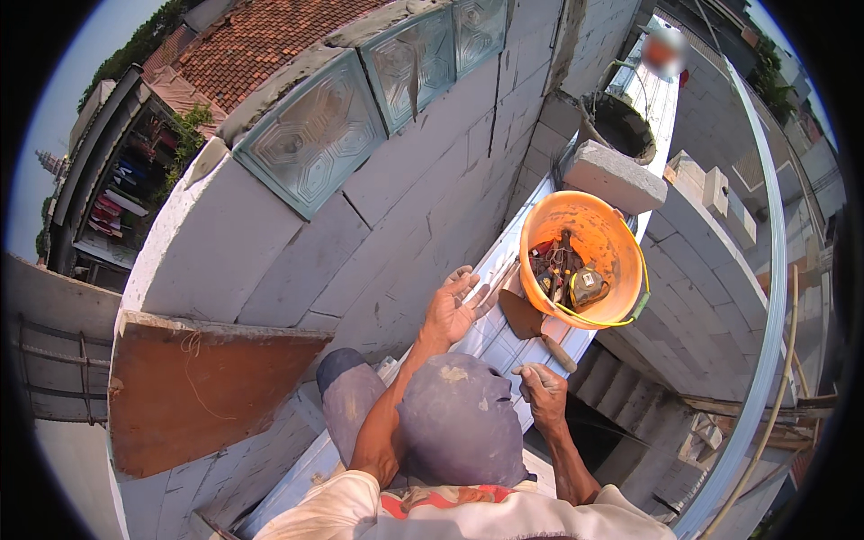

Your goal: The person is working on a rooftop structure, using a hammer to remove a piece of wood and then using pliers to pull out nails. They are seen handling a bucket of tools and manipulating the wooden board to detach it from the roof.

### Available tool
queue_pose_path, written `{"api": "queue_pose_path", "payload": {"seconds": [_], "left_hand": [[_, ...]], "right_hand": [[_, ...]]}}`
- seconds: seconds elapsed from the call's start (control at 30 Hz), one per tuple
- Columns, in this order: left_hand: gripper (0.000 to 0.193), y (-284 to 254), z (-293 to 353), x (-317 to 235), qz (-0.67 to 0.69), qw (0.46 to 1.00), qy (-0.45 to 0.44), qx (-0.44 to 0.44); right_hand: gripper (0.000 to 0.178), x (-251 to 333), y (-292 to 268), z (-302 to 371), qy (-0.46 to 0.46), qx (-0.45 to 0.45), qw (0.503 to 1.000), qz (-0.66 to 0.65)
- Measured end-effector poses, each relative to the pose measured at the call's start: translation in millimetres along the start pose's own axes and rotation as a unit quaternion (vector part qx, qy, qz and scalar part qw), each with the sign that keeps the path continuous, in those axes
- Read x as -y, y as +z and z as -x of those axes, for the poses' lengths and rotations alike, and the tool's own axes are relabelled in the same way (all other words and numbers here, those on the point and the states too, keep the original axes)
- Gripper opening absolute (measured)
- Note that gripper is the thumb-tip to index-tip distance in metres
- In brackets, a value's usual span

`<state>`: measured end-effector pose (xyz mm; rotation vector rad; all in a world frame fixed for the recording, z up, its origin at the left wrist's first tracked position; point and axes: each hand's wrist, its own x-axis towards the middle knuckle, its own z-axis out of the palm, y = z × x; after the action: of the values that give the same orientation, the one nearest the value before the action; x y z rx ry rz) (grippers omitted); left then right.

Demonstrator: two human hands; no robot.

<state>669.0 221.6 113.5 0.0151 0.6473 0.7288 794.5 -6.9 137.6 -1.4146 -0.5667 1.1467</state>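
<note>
Up on a grey block wall (423, 207), white plank (490, 337) running alongside: left hand (453, 306) is hovering released, right hand (543, 389) is clenching near the wooden-handled steel trowel (531, 324) lying beside the orange plastic bucket (583, 256).

Sunlit grey block wall (396, 225) with glass blocks (315, 135)

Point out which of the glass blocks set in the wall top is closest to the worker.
The leftmost glass block, largest in view, at the row's lower-left end beside the bare grey blocks; the other two sit further up the wall.

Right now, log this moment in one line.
left hand open above plank | right hand closed by trowel | orange bucket holds tools
</note>
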Motion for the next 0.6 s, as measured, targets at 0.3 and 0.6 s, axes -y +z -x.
{"api": "queue_pose_path", "payload": {"seconds": [0.3,0.6], "left_hand": [[0.023,2,-12,-33,-0.155,0.982,0.096,0.055],[0.028,126,35,-30,-0.302,0.886,0.229,0.267]], "right_hand": [[0.020,5,-20,19,0.013,0.189,0.948,0.257],[0.016,100,-85,-8,-0.168,-0.116,0.853,0.481]]}}
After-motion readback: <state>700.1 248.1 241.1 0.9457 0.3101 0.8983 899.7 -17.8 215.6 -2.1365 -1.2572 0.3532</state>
